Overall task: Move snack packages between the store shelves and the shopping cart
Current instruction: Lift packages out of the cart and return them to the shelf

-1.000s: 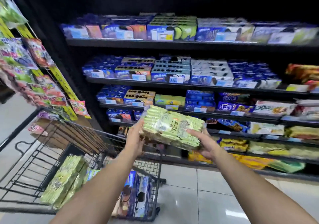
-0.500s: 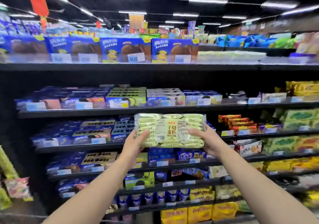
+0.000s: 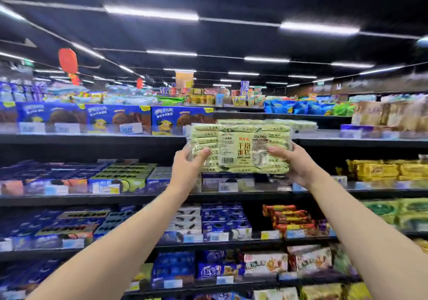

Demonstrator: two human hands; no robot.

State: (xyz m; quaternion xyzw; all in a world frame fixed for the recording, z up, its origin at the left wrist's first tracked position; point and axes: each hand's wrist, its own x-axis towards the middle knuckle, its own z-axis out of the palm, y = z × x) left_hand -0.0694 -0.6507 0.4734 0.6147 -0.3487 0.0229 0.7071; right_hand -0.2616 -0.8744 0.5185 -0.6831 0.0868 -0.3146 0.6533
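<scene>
Left grip (image 3: 188, 169): closed on the left end of the green cake package, thumb across its front face, the other fingers behind it.
Right grip (image 3: 293, 163): closed on the right end of the same package, thumb on the front, palm under the lower right corner.
Green cake package (image 3: 240, 147): clear wrap over rows of pale green bars, white label with a barcode facing the camera. It is held level in the air between both grips, raised in front of the top shelf edge.
Top shelf (image 3: 92, 139): dark edge. Matching green packs (image 3: 284, 123) lie flat on it just behind the held package.
Blue boxes (image 3: 118, 119): standing in a row on the top shelf, left of the package, white price tags below them.
Second shelf (image 3: 92, 199): blue biscuit boxes (image 3: 120, 177) at left, yellow packets (image 3: 379, 170) at right.
Lower shelves: blurred blue, orange and white packs.
Overhead: strip lights (image 3: 150, 12) on a dark ceiling, red lantern (image 3: 68, 61) hanging at left.
</scene>
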